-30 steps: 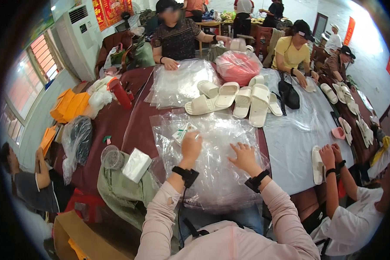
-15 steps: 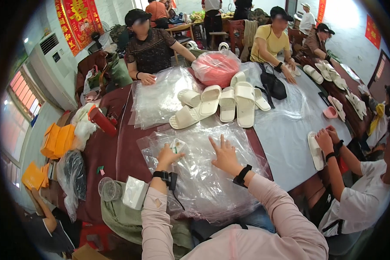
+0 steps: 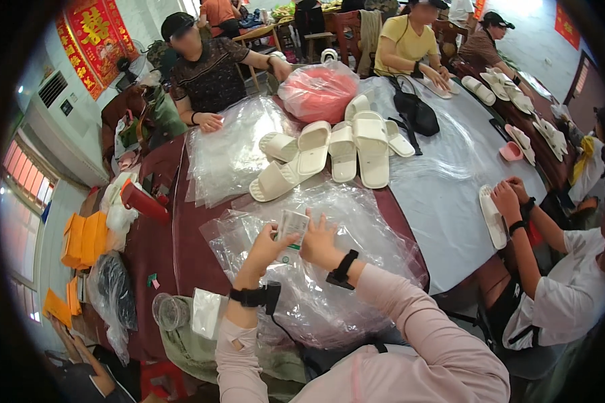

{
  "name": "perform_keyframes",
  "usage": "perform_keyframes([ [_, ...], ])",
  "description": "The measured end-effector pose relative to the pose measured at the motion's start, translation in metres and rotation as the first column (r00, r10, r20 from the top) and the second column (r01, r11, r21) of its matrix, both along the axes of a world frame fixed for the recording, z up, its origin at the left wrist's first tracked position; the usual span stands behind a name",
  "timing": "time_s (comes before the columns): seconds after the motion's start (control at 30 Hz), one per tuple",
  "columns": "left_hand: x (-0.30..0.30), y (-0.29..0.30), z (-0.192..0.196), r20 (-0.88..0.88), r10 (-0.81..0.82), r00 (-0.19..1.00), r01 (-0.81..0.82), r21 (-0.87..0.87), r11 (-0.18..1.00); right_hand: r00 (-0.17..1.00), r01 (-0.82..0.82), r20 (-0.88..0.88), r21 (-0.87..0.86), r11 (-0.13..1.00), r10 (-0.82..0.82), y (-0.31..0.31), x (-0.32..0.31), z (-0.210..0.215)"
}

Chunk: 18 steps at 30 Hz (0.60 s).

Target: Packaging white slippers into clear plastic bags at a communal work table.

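**Over the bag pile — both hands now up on a small packet**

Over the heap of clear plastic bags (image 3: 316, 282) at the near edge of the tabletop (image 3: 181, 248), the picture has changed. A second ago both hands lay flat and spread on the plastic; now they are lifted and drawn together. The left hand (image 3: 267, 245) and the right hand (image 3: 319, 243) pinch a small pale packet (image 3: 290, 228) between them, fingers curled on its two sides, held just above the pile. So the work reads as having gone from smoothing the bags to handling one small piece — what the packet holds is too small to tell.

Beyond the pile lie the cream slippers (image 3: 329, 151) in a loose row, untouched, with a second stack of clear bags (image 3: 228, 158) to their left and a bagged pink bundle (image 3: 319, 91) behind. A black pouch (image 3: 417, 114) sits on the grey sheet (image 3: 444, 201) to the right. At the right edge a neighbour's hands (image 3: 507, 198) press on a single slipper (image 3: 492, 216). A person in a dark patterned top (image 3: 212, 77) sits across, one hand resting beside the far bags.
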<state>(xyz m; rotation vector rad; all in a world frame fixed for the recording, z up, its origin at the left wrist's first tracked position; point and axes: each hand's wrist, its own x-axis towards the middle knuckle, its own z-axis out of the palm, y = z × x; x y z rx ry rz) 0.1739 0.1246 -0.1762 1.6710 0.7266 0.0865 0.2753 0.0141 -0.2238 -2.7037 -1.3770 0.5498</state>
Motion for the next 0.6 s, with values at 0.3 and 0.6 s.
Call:
perform_keyframes([
  [0.3,0.019,-0.008,-0.034,-0.131,0.014,0.991,0.026,0.299,0.954,0.825,0.348,0.210,0.543,0.764,-0.525,-0.098,0.086,-0.038],
  [0.6,0.012,0.027,-0.056,-0.188,0.167,0.968,-0.028,0.579,0.815,0.935,0.208,0.167,0.457,0.865,-0.313,-0.056,0.080,-0.042],
])
